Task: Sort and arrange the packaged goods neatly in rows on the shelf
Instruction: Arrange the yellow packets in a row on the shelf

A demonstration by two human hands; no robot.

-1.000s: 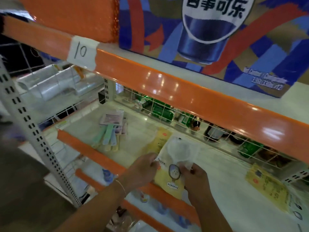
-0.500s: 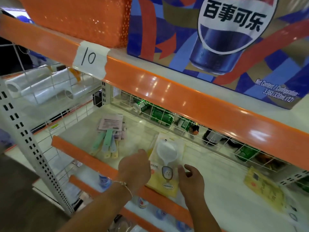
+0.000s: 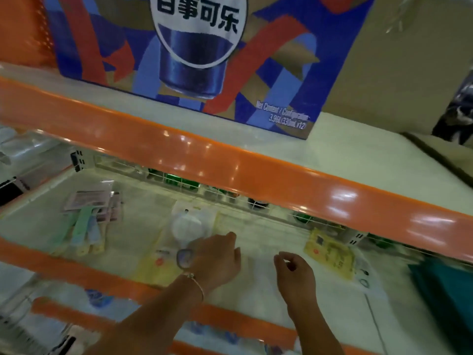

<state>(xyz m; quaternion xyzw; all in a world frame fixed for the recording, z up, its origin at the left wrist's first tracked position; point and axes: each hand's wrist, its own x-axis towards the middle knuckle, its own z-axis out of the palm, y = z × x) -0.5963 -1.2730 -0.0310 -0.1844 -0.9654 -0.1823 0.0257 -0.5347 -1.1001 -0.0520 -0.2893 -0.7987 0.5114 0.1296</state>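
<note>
A yellow-and-clear packet with a white round item (image 3: 179, 242) lies flat on the white shelf (image 3: 143, 226), on top of another yellow packet. My left hand (image 3: 217, 260) rests at the packet's right edge, fingers loosely apart and holding nothing. My right hand (image 3: 294, 270) hovers empty over bare shelf to the right, fingers curled. A second yellow packet (image 3: 330, 254) lies further right. A pack of pastel-handled items (image 3: 89, 221) lies at the left.
An orange shelf rail (image 3: 230, 165) overhangs close above. On top stand a blue cola carton (image 3: 204, 55) and a brown box (image 3: 409, 60). A wire back grid (image 3: 230, 198) has green bottles behind. A teal object (image 3: 445, 298) sits at the right.
The packet I held with both hands now lies on the shelf and both hands have let go. My right hand moved right, and my view shifted right.
</note>
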